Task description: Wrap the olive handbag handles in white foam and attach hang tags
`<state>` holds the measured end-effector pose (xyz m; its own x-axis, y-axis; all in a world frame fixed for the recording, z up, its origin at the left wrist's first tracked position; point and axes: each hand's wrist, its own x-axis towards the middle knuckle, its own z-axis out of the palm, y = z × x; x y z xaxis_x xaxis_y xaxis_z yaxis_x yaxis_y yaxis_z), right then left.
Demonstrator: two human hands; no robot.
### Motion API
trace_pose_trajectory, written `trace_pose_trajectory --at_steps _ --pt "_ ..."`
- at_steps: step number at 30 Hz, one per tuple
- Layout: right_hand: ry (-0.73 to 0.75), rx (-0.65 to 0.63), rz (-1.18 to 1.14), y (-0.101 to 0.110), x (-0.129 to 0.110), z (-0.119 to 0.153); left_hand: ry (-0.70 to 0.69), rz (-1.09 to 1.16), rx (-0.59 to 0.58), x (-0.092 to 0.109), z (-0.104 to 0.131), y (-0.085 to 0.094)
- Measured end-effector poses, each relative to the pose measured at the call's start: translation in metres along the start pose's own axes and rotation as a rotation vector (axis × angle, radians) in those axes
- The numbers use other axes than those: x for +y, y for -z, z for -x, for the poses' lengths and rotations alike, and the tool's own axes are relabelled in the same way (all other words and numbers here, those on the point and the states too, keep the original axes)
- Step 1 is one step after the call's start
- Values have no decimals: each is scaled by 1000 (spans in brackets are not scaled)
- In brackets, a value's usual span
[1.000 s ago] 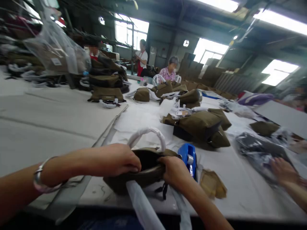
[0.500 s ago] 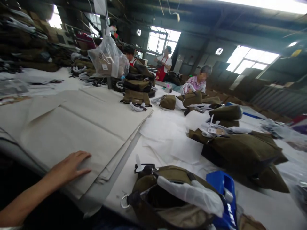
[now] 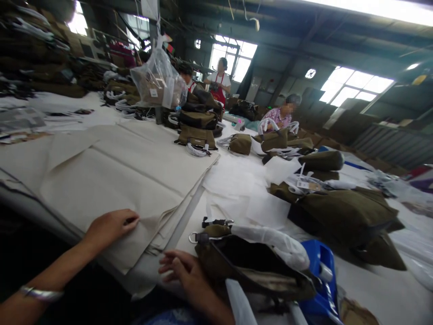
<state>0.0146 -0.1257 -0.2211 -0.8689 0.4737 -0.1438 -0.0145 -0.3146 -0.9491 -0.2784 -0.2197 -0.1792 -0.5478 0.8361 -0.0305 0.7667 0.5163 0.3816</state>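
My left hand (image 3: 113, 227) is on the stack of large beige sheets (image 3: 135, 171), thumb and fingertips pinched together at a small crease in the top sheet. To its right, my right hand (image 3: 181, 268) is held over the table edge with its fingers apart, holding nothing. Beside my right hand lies an olive bag (image 3: 216, 266), its top open and dark inside, with white wrapping around its handle. My right forearm passes in front of the bag's lower left side.
A blue tool or dispenser (image 3: 321, 266) stands right of the bag. Larger olive bags (image 3: 345, 221) lie farther right. Thin white sheets (image 3: 237, 180) cover the middle. A plastic bag (image 3: 158, 81) hangs at the back; several people are beyond.
My right hand has come into view beside the open bag, which has turned and shifted. My left hand has moved slightly right, its fingers drawn together from lying spread.
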Motion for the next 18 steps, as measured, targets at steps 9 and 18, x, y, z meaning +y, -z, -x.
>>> trace_pose_trajectory --at_steps 9,18 --pt "32 249 -490 -27 -31 -85 25 170 -32 -3 -5 16" --pt "-66 254 -580 -29 -20 -116 7 220 -1 -5 -4 18"
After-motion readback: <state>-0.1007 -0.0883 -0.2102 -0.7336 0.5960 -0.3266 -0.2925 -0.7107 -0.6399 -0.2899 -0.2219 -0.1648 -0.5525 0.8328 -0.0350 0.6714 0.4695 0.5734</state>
